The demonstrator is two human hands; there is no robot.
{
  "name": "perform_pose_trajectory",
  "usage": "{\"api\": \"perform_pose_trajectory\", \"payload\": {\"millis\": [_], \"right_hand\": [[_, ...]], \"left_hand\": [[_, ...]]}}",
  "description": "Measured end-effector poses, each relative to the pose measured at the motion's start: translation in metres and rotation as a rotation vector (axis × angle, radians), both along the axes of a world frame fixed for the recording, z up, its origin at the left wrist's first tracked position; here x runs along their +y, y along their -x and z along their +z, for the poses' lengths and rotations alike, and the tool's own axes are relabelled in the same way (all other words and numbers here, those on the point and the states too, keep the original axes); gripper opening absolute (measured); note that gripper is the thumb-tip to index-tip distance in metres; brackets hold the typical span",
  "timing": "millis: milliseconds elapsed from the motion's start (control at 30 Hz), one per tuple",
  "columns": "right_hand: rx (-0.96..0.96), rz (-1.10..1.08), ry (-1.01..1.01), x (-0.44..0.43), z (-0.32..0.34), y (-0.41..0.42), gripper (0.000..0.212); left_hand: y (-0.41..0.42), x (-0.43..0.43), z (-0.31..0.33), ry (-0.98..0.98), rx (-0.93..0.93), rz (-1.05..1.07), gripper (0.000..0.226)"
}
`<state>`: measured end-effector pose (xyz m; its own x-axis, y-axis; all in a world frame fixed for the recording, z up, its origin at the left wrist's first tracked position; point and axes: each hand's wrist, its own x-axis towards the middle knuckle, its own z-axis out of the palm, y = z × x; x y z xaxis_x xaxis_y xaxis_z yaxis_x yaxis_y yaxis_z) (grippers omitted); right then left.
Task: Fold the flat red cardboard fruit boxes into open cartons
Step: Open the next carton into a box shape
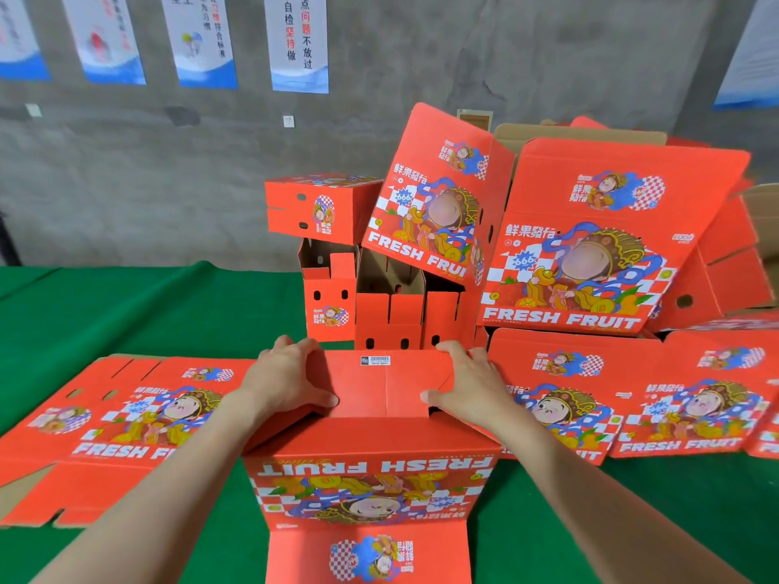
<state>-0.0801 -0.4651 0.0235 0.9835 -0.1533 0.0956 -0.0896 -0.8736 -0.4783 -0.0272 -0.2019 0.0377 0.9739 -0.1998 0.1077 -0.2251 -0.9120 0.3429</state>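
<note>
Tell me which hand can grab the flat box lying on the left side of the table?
Probably the left hand. It grips the carton at its left edge, right beside that flat box. The right hand holds the other side and would have to cross over the carton.

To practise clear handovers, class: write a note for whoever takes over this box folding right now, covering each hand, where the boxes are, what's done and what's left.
Both hands grip the top panel of the half-folded box: left hand at its left end, right hand at its right.
The box stands on the green table.
Done: folded cartons piled behind.
Left: finish this box, then the flat box at left and flat boxes at right.
</note>
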Motion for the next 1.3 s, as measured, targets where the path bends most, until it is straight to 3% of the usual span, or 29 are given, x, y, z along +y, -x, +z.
{"api": "perform_pose_trajectory", "payload": {"millis": [100, 167, 233, 333, 500, 633, 733, 867, 933, 1067, 1167, 1300], "right_hand": [[-0.002, 0.008, 0.029, 0.000, -0.001, 0.000, 0.076], [-0.004, 0.029, -0.021, -0.004, -0.002, -0.001, 0.077], [-0.008, 0.022, -0.250, -0.011, 0.000, 0.001, 0.080], [0.073, -0.133, -0.754, -0.024, -0.003, 0.002, 0.078], [0.334, -0.242, -0.966, -0.030, -0.022, 0.015, 0.084], [0.312, -0.198, -0.997, -0.025, -0.016, 0.015, 0.094], [0.219, -0.056, -1.098, -0.014, 0.001, 0.012, 0.084], [0.155, 0.063, -1.270, 0.004, 0.017, 0.013, 0.080], [0.120, 0.077, -1.324, 0.013, 0.015, 0.015, 0.068], [-0.005, 0.120, -1.222, 0.024, 0.001, 0.017, 0.033], [-0.070, 0.061, -1.166, 0.026, -0.009, 0.016, 0.036], [-0.074, 0.052, -1.037, 0.026, -0.020, 0.013, 0.042]], "left_hand": [[-0.001, 0.000, 0.000, 0.007, 0.016, -0.008, 0.080], [-0.004, 0.004, 0.001, 0.114, 0.049, -0.021, 0.081], [-0.006, 0.011, 0.001, 0.344, 0.082, -0.006, 0.079], [-0.003, 0.030, -0.011, 0.788, 0.179, 0.125, 0.075], [0.013, 0.056, -0.031, 0.891, 0.541, 0.135, 0.087], [0.013, 0.065, -0.024, 0.971, 0.479, 0.141, 0.076], [0.016, 0.078, -0.006, 1.085, 0.408, 0.170, 0.082], [0.024, 0.087, 0.012, 1.347, 0.228, 0.123, 0.036], [0.031, 0.092, 0.011, 1.376, 0.149, 0.066, 0.017], [0.041, 0.100, -0.001, 1.437, 0.122, -0.018, 0.064], [0.047, 0.102, -0.011, 1.352, 0.178, -0.141, 0.083], [0.048, 0.105, -0.032, 1.091, 0.166, -0.084, 0.070]]}}
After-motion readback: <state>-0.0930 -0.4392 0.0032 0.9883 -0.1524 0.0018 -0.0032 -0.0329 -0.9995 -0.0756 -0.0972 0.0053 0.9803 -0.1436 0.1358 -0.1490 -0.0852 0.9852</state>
